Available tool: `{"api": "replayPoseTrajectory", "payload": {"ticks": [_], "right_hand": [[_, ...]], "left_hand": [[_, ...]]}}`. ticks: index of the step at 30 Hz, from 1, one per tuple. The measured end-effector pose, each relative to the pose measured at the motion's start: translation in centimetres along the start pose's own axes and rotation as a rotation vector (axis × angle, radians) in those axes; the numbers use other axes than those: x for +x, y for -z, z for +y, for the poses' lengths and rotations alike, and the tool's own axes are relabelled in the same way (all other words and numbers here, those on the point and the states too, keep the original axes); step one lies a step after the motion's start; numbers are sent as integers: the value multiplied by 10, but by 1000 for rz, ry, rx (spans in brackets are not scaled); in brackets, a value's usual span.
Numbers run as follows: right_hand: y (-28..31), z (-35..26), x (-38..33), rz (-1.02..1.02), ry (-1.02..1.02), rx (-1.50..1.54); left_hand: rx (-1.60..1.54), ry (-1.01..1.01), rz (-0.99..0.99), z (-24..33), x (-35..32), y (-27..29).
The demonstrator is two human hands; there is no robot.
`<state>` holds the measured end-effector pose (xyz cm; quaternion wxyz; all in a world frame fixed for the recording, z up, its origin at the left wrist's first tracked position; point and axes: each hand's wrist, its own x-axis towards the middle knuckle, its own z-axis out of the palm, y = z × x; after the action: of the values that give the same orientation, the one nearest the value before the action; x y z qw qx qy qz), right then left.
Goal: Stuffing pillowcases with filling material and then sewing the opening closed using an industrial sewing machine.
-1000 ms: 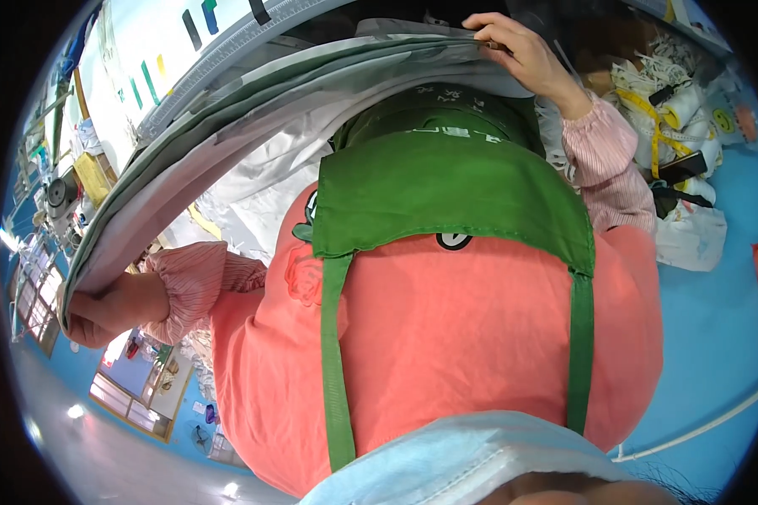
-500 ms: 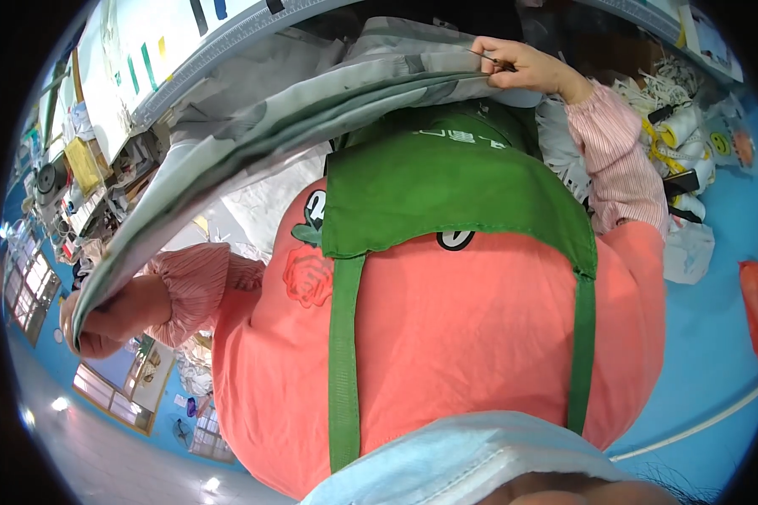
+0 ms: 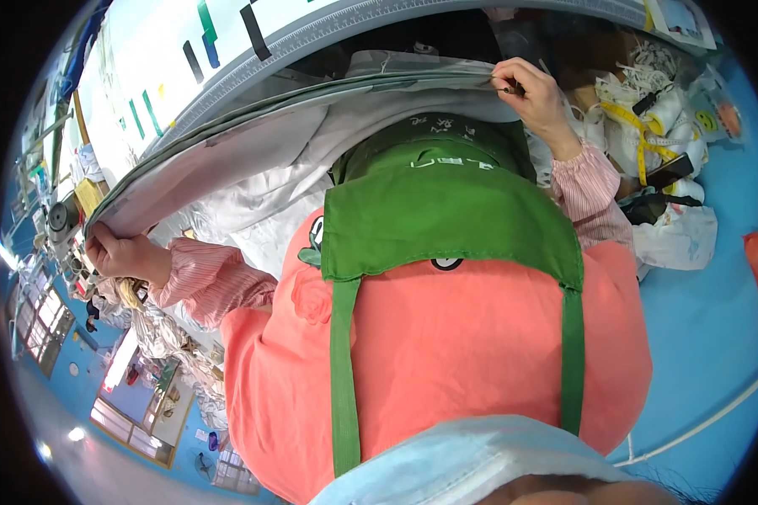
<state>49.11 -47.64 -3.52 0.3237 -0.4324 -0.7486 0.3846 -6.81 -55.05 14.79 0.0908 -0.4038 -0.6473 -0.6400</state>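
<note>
A long length of grey-green and white fabric (image 3: 219, 164) is stretched between my two hands, its several layers bunched along the upper edge. My left hand (image 3: 128, 255) pinches the left end of it. At the other end, my right hand (image 3: 535, 99) is closed on the fabric's corner, with a small dark tool (image 3: 511, 87) poking out between the fingers; its kind is not clear. More of the pale cloth hangs down in front of my green apron (image 3: 446, 210).
Beyond the fabric runs a white table edge with a ruler strip (image 3: 320, 40) and short coloured tape pieces (image 3: 257, 34). At right sit white cord bundles, a yellow measuring tape (image 3: 640, 143) and a white plastic bag (image 3: 678, 240). Cloth heaps (image 3: 164, 328) lie at left.
My left hand has moved up and inward, and its fingers now show. The fabric has gone from a drooping slant to a tauter line beside the table edge. My right hand shifted slightly right.
</note>
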Motion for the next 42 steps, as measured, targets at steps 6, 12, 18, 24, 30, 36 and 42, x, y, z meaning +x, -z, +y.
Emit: {"api": "replayPoseTrajectory", "payload": {"ticks": [6,12,18,24,30,36,42], "right_hand": [[2,3,1,69,17,-20],[3,7,5,59,3,-49],[-3,-5,16,33,38,-146],[6,-27,16,19,-399,38],[73,-75,16,92,-381,304],[93,-72,26,28,-382,45],[88,-64,11,39,-466,46]], "left_hand": [[8,11,-4,0,-1,-5],[21,-10,6,-3,3,0],[68,5,54,-10,-3,6],[-158,131,-13,-45,-23,14],[-280,493,6,-127,-71,23],[-343,748,-45,-148,-115,-23],[-283,730,-38,-139,-104,-34]]}}
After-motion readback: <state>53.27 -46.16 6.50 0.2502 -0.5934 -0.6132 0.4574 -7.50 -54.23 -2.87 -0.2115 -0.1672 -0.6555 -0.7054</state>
